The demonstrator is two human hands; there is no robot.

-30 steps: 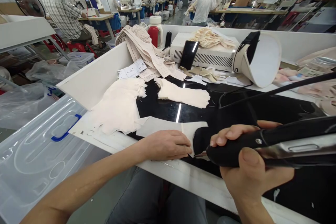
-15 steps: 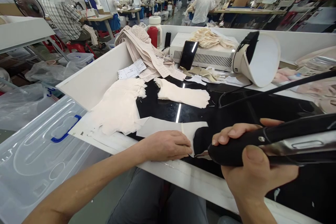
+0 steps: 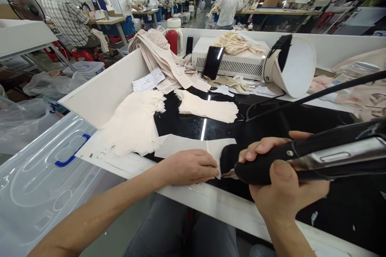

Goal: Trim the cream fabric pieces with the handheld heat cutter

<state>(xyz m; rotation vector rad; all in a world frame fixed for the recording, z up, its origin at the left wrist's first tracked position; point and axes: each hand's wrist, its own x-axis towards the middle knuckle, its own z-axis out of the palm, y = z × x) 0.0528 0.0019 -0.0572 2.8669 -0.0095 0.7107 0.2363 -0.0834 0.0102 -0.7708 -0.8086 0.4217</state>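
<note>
My left hand [image 3: 189,166] lies flat at the table's near edge, fingers extended, pressing on a pale cut fabric piece [image 3: 177,144] with a narrow strip across it. My right hand [image 3: 280,172] is wrapped round a black hand tool [image 3: 313,156] with a long metal lever along its side. The tool's narrow tip [image 3: 229,173] points left, close to the fabric's right edge; whether it touches cannot be made out. Left of my left hand is a spread stack of cream fabric pieces [image 3: 132,122]. Another small cream stack [image 3: 208,106] lies farther back.
A black cable [image 3: 325,91] crosses the right side. Behind stand a phone [image 3: 213,63], a vented white box [image 3: 235,60], a white cone-shaped lamp [image 3: 297,66] and a red-and-white flask [image 3: 173,38]. A lidded plastic bin [image 3: 39,184] sits at left. People work at sewing machines beyond.
The view has shifted slightly. My right hand and the tool sit a little farther left, the tip still by the fabric's edge. My left hand has stayed on the fabric.
</note>
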